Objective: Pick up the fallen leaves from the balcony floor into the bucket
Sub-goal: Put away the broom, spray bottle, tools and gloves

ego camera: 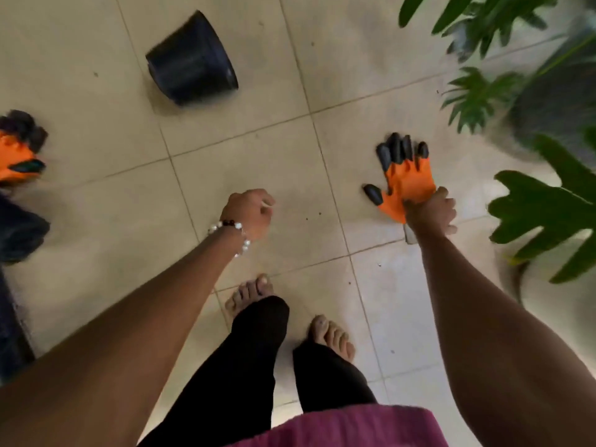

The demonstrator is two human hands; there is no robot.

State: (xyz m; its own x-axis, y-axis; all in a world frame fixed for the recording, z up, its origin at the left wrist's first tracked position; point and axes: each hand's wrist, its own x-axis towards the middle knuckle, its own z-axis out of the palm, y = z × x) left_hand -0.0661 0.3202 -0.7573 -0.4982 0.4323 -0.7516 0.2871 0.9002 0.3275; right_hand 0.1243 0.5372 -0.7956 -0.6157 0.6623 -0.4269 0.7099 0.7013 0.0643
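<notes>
A black bucket (192, 61) stands on the beige tiled floor (96, 101) at the upper middle, seen from above. My right hand (430, 211) grips an orange garden glove (403, 175) with black claw fingertips by its cuff, to the right of the bucket and nearer me. My left hand (250, 212), with a bead bracelet on the wrist, hangs loosely curled over the floor and holds nothing. A second orange and black glove (17, 150) lies at the left edge. I see no fallen leaves on the tiles, only small dark specks.
Large green potted plants (529, 101) crowd the right side, with a broad leaf (545, 217) near my right hand. A dark object (16, 233) sits at the left edge. My bare feet (254, 291) stand on the tiles below.
</notes>
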